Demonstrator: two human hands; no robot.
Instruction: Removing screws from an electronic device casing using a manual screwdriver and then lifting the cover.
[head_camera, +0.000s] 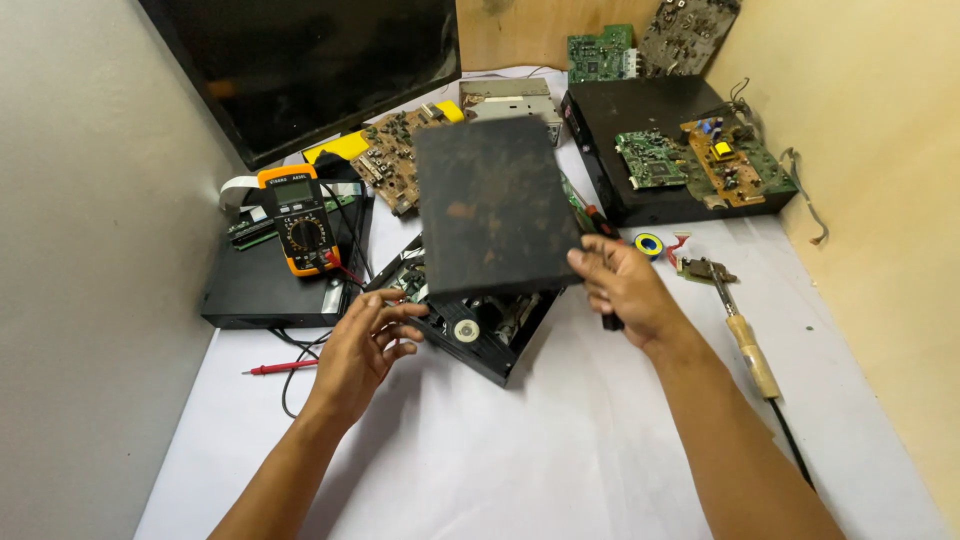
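Note:
My right hand (625, 290) grips the lower right corner of a worn black metal cover (495, 205), lifted and tilted above an opened black disc drive (480, 330) whose inner parts show. A dark tool handle also sticks out under that hand. My left hand (365, 345) rests with fingers spread against the drive's left front edge, holding nothing.
An orange multimeter (300, 220) lies on a black box (265, 290) at the left, its red probe (280, 368) on the white table. A soldering iron (745, 335) and tape roll (648, 244) lie at the right. Circuit boards (700, 160) sit on another black case behind; a dark screen (310, 60) leans on the wall.

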